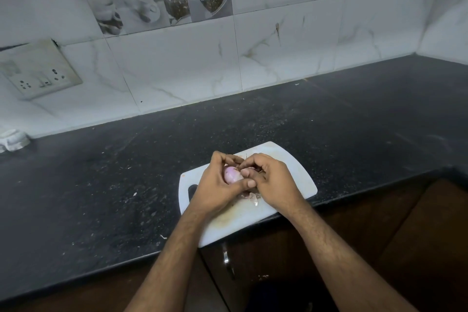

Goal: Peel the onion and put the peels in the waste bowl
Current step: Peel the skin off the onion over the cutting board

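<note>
The left hand (215,186) curls round a small, pale pink, partly peeled onion (232,174), thumb beneath it. The right hand (272,180) closes on the onion's far side, fingertips pinching at its dry skin. Both hang just above a white plastic cutting board (298,172). Loose papery peels (250,196) lie on the board under the hands. The board sits at the near edge of a black speckled stone worktop (101,185).

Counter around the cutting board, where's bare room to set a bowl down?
Free: the black counter between the cutting board and the tiled wall, and the stretch left of the board. Crowded: the board's middle, where left hand and right hand hold the onion above loose peels.
</note>
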